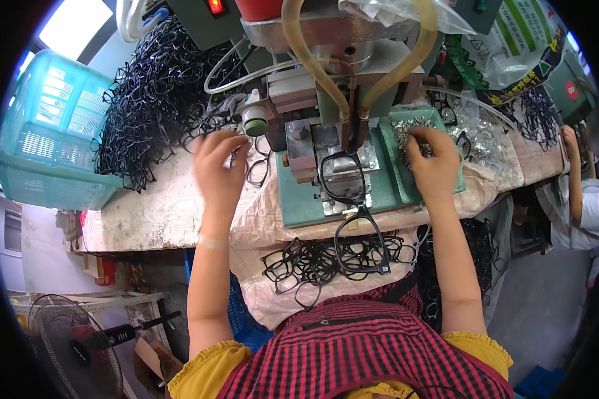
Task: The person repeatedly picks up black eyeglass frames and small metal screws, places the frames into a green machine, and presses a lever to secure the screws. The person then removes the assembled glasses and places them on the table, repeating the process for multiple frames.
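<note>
A black eyeglass frame point(385, 233) hangs at the front of the press-like machine point(326, 139), its upper rim by the metal fixture under two copper-coloured prongs. Neither hand touches it. My left hand point(218, 163) is over the bench left of the machine, fingers bent and smeared by motion. Another black eyeglass frame point(267, 161) lies close beside its fingertips; whether they touch it is unclear. My right hand point(436, 159) reaches into a green tray point(388, 149) of small shiny metal parts point(411, 124), with thumb and fingers curled together. What they pinch is hidden.
Several black frames point(299, 263) lie on cloth over my lap. A large heap of frames point(150, 93) stands at the left, beside turquoise baskets point(53, 126). Two tan hoses point(313, 73) loop down the machine. A fan point(80, 352) stands lower left; another person's arm point(572, 159) shows far right.
</note>
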{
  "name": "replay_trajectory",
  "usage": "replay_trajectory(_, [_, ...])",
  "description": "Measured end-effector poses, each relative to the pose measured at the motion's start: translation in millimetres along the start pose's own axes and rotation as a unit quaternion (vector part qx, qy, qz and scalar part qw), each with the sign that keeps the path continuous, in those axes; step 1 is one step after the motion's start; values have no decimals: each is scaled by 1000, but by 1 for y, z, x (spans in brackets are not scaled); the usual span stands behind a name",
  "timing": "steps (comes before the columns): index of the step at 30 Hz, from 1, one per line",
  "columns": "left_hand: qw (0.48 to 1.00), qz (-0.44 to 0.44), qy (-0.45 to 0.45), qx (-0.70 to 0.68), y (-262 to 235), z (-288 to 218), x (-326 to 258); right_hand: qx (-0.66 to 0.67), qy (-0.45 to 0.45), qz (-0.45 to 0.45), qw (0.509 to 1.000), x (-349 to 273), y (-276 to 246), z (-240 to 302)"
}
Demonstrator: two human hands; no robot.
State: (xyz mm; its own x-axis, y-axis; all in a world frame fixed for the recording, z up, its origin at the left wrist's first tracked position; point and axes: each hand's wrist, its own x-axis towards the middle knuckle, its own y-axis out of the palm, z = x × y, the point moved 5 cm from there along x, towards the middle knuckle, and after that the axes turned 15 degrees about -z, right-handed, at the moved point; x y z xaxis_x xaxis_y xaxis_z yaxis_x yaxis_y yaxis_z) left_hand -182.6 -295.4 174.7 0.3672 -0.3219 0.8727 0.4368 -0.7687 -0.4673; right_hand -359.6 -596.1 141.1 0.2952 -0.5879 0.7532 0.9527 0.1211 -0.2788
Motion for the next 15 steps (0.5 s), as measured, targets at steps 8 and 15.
replay_trajectory(8, [978, 194, -11, -83, 74, 77, -76, -94, 45, -11, 994, -26, -69, -39])
replay_trajectory(15, [832, 24, -417, -364, 63, 127, -89, 14, 162, -13, 987, -35, -87, -22])
